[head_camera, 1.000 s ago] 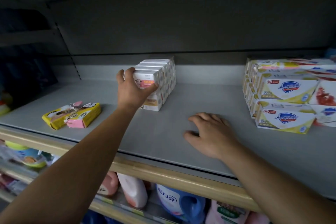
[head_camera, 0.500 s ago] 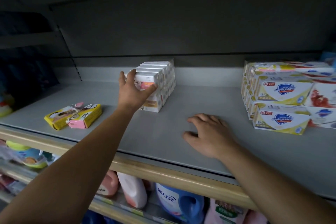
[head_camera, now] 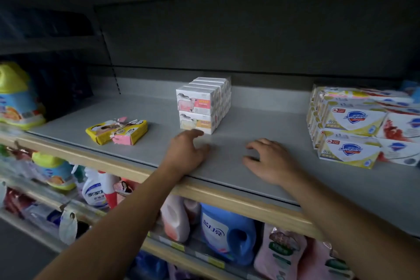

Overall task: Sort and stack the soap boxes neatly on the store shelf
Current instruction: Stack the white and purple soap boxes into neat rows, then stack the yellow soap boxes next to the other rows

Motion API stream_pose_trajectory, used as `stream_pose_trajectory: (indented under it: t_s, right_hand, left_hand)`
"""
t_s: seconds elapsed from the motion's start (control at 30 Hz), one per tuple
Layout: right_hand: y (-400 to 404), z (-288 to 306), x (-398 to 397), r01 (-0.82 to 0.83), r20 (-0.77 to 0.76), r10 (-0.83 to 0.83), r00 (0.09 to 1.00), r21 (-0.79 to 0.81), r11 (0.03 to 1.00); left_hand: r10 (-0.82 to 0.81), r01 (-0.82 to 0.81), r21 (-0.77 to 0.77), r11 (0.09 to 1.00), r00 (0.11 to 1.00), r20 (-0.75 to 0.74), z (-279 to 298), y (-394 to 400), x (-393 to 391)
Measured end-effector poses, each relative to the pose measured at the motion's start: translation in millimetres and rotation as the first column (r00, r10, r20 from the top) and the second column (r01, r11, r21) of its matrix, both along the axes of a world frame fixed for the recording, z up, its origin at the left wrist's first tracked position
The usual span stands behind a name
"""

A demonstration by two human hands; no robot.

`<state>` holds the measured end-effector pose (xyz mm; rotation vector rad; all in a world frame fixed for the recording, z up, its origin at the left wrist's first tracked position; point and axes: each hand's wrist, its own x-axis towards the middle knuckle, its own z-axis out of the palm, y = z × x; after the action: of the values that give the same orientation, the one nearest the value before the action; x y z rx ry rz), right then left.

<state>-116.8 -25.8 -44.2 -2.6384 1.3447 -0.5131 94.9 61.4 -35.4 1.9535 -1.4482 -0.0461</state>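
Observation:
A two-high stack of white soap boxes (head_camera: 200, 107) with pink and orange labels stands in rows at the middle of the grey shelf (head_camera: 159, 118). My left hand (head_camera: 186, 152) rests on the shelf just in front of that stack, fingers apart, holding nothing. My right hand (head_camera: 270, 161) lies flat on the shelf to the right, also empty. Two yellow and pink soap packs (head_camera: 118, 132) lie loose at the left. White and yellow soap boxes (head_camera: 350, 134) are stacked at the right.
The shelf has a wooden front edge (head_camera: 227, 195). Below it stand detergent bottles, a blue jug (head_camera: 227, 236) and pink refill bags (head_camera: 281, 254). A yellow-capped bottle (head_camera: 16, 95) stands at far left. A dark back panel closes the shelf behind.
My left hand let go of the top front white soap box and dropped down to the shelf in front of the stack. The view shifted to the left and downward.

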Motion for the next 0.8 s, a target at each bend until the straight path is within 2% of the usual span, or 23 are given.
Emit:
stream_pose_trajectory:
  t_s: [0.1,0.17,0.27,0.4,0.5,0.6,0.7,0.73,0.8]
  right_hand:
    - [8,5,-11,-0.015,0.053,0.014,0.999,0.03,0.999]
    - [15,8,-25,-0.009,0.09,0.007,0.996,0.023,1.0]
    - [23,15,-59,0.03,0.175,-0.017,0.984,-0.072,0.997]
    - [20,40,-110,0.203,0.309,-0.113,0.944,-0.277,0.939]
    - [9,60,-145,0.306,0.256,-0.217,0.942,-0.393,0.867]
    - [-2,58,-171,0.324,0.14,-0.294,0.946,-0.333,0.885]
    - [-6,36,-181,0.293,-0.054,-0.319,0.946,-0.277,0.915]
    - [-6,28,-182,0.284,-0.067,-0.314,0.947,-0.279,0.917]
    - [-6,16,-182,0.276,0.006,-0.289,0.957,-0.314,0.908]
  left_hand:
    - [-0.135,0.115,0.101,0.988,0.967,0.218,-12,11,-16]
    - [-0.16,0.123,0.139,0.983,0.941,0.299,-12,11,-19]
    - [-0.167,0.136,0.126,0.983,0.945,0.282,-11,5,-30]
    - [-0.296,0.288,0.07,0.955,0.927,0.23,-11,-16,-77]
    - [-0.365,0.36,0.066,0.931,0.905,0.218,-11,-37,-117]
    - [-0.427,0.407,0.132,0.904,0.868,0.251,-12,-52,-142]
    - [-0.452,0.429,0.142,0.892,0.846,0.283,-16,-55,-143]
    - [-0.454,0.436,0.126,0.891,0.848,0.274,-17,-54,-141]
    - [-0.459,0.445,0.113,0.888,0.847,0.269,-19,-52,-140]
